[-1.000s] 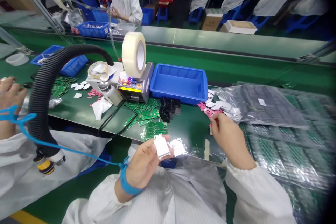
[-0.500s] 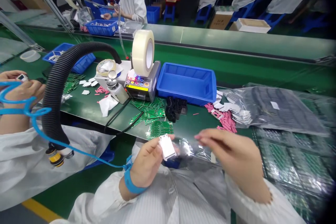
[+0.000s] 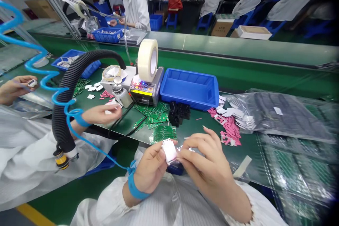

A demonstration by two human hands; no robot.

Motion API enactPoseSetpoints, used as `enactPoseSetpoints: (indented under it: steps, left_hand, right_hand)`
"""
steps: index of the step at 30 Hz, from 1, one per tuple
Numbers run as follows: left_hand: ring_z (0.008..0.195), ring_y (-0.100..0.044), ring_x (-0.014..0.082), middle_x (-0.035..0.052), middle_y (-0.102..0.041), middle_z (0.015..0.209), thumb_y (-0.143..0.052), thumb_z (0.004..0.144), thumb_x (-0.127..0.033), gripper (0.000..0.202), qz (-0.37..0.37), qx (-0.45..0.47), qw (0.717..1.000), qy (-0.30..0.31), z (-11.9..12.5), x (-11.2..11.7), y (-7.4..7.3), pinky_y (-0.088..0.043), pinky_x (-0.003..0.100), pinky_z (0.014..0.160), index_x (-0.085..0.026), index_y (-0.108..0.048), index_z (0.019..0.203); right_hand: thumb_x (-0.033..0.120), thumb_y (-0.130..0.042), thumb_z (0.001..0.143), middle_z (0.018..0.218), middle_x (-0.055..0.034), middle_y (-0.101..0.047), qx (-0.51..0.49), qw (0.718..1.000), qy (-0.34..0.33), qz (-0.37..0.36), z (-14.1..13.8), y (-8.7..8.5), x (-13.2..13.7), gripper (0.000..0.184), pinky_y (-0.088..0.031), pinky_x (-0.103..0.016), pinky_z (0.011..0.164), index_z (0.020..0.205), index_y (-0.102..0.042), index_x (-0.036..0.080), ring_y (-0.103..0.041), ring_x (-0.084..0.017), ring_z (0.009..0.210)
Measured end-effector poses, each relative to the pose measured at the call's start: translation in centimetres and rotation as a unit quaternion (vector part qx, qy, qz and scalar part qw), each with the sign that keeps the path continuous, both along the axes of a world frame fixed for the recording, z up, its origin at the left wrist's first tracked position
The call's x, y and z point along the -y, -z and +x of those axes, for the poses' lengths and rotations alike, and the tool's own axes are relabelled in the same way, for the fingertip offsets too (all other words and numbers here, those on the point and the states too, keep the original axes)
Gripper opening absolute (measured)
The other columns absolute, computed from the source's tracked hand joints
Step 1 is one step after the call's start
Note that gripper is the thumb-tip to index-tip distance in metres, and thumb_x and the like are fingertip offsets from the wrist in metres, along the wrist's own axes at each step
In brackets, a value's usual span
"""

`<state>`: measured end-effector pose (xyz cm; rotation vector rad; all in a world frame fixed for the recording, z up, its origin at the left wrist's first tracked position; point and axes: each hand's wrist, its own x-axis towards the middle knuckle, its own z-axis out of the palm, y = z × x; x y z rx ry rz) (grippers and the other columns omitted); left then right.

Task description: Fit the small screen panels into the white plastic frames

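A small white rectangular part (image 3: 169,151) with a thin frame edge is held in my left hand (image 3: 148,167), between thumb and fingers. A blue wrist strap (image 3: 135,185) circles that wrist. My right hand (image 3: 208,159) has come to the part's right edge, with thumb and forefinger pinched together there; anything between them is hidden. Its other fingers are loosely bent. Just beyond my hands lie a panel of green circuit boards (image 3: 163,133) and a cluster of black parts (image 3: 178,113). Clear film (image 3: 182,147) shows partly behind my fingers.
Beyond stand a blue bin (image 3: 189,90) and a tape dispenser (image 3: 145,90). Pink strips (image 3: 230,127) and white pieces lie right, beside bagged parts (image 3: 288,113). A black hose (image 3: 62,102) arches left. A co-worker's hand (image 3: 102,114) reaches near a metal-topped bottle (image 3: 122,96).
My right hand has moved left and down to the white part's edge. My left hand still holds the part. At left, the co-worker's hand has moved right, toward the bottle.
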<state>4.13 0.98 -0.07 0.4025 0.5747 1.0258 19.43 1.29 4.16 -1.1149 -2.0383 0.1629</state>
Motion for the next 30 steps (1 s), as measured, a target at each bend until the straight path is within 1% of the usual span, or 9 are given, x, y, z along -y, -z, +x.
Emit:
enactPoseSetpoints:
  steps: [7, 10, 14, 17, 19, 23, 25, 27, 30]
  left_hand:
    - [0.068, -0.06, 0.0085, 0.0024, -0.071, 0.077, -0.073, 0.069, -0.034, 0.031, -0.007, 0.007, 1.0, -0.016, -0.1, 0.0, -0.1, -0.046, 0.019, 0.07, -0.016, -0.072, 0.094]
    - [0.066, -0.059, 0.0077, 0.0023, -0.071, 0.077, -0.074, 0.068, -0.033, 0.03, -0.014, 0.006, 0.999, -0.039, -0.3, -0.1, 0.0, -0.046, 0.018, 0.066, -0.016, -0.072, 0.093]
    - [0.077, -0.064, 0.0119, 0.0045, -0.073, 0.085, -0.074, 0.069, -0.033, 0.03, -0.033, 0.014, 0.998, -0.056, -0.8, 0.0, 0.4, -0.048, 0.021, 0.072, -0.018, -0.071, 0.095]
    - [0.086, -0.065, 0.0147, 0.0039, -0.073, 0.09, -0.075, 0.067, -0.034, 0.031, -0.034, 0.024, 0.996, -0.077, -0.9, 0.2, 0.5, -0.048, 0.028, 0.084, -0.02, -0.071, 0.094]
    - [0.092, -0.064, 0.0164, 0.0036, -0.072, 0.095, -0.074, 0.067, -0.036, 0.032, -0.019, 0.018, 0.996, -0.083, -0.9, 0.3, 0.6, -0.045, 0.032, 0.093, -0.021, -0.071, 0.095]
    - [0.107, -0.058, 0.0222, 0.0065, -0.067, 0.113, -0.065, 0.075, -0.04, 0.034, 0.041, -0.065, 0.994, -0.081, -1.3, 0.4, 0.8, -0.039, 0.04, 0.101, -0.024, -0.068, 0.105]
    - [0.118, -0.052, 0.0253, 0.0079, -0.061, 0.125, -0.065, 0.076, -0.034, 0.036, 0.111, -0.174, 0.973, -0.101, -2.2, 0.2, 0.9, -0.036, 0.042, 0.103, -0.026, -0.066, 0.111]
    - [0.128, -0.042, 0.0266, 0.0075, -0.054, 0.134, -0.066, 0.076, -0.023, 0.041, 0.205, -0.302, 0.923, -0.119, -3.5, -0.2, 0.9, -0.031, 0.043, 0.107, -0.028, -0.063, 0.116]
    - [0.125, -0.047, 0.0267, 0.0078, -0.062, 0.125, -0.061, 0.077, -0.013, 0.039, 0.35, -0.412, 0.84, -0.055, -5.5, -0.6, 0.5, -0.027, 0.046, 0.109, -0.029, -0.065, 0.112]
  right_hand:
    - [0.009, -0.053, 0.083, 0.076, 0.0005, -0.062, -0.019, 1.0, -0.013, -0.005, -1.0, 0.0, 0.1, 0.017, -0.027, -0.051, 0.098, 0.075, -0.061, 0.021, -0.054, -0.017, 0.081]
    - [0.012, -0.054, 0.084, 0.076, 0.0007, -0.059, -0.066, 0.997, -0.032, -0.029, -1.5, 0.8, -0.1, 0.017, -0.033, -0.048, 0.095, 0.074, -0.063, 0.022, -0.056, -0.015, 0.078]
    - [0.026, -0.056, 0.086, 0.114, -0.0058, -0.055, -0.064, 0.996, -0.049, -0.03, -1.4, 2.4, -0.6, 0.013, -0.04, -0.047, 0.089, 0.087, -0.068, 0.029, -0.054, -0.023, 0.103]
    - [0.044, -0.054, 0.086, 0.133, -0.0124, -0.043, -0.062, 0.997, -0.035, -0.043, -1.7, 3.2, -0.5, 0.032, -0.042, -0.05, 0.088, 0.111, -0.061, 0.027, -0.047, -0.03, 0.117]
    - [0.049, -0.057, 0.082, 0.122, -0.0136, -0.05, -0.089, 0.995, -0.001, -0.043, -2.2, 3.4, -0.4, 0.037, -0.044, -0.048, 0.085, 0.106, -0.06, 0.021, -0.052, -0.029, 0.108]
    - [0.033, -0.06, 0.079, 0.086, -0.0045, -0.056, -0.1, 0.994, 0.029, -0.025, -3.2, 3.2, -0.3, 0.013, -0.038, -0.049, 0.087, 0.084, -0.061, 0.021, -0.056, -0.021, 0.082]
    - [0.028, -0.058, 0.077, 0.078, -0.0015, -0.056, -0.073, 0.997, 0.019, -0.026, -3.1, 2.9, -0.5, 0.011, -0.034, -0.051, 0.09, 0.085, -0.061, 0.021, -0.055, -0.019, 0.076]
    - [0.025, -0.06, 0.073, 0.074, 0.0001, -0.056, -0.033, 0.999, 0.007, -0.032, -2.8, 2.5, -0.8, 0.011, -0.031, -0.052, 0.091, 0.083, -0.061, 0.021, -0.054, -0.018, 0.073]
    - [0.023, -0.063, 0.07, 0.069, 0.0017, -0.056, 0.018, 0.998, -0.025, -0.05, -2.7, 2.0, -1.3, 0.004, -0.029, -0.051, 0.094, 0.072, -0.061, 0.02, -0.052, -0.016, 0.07]
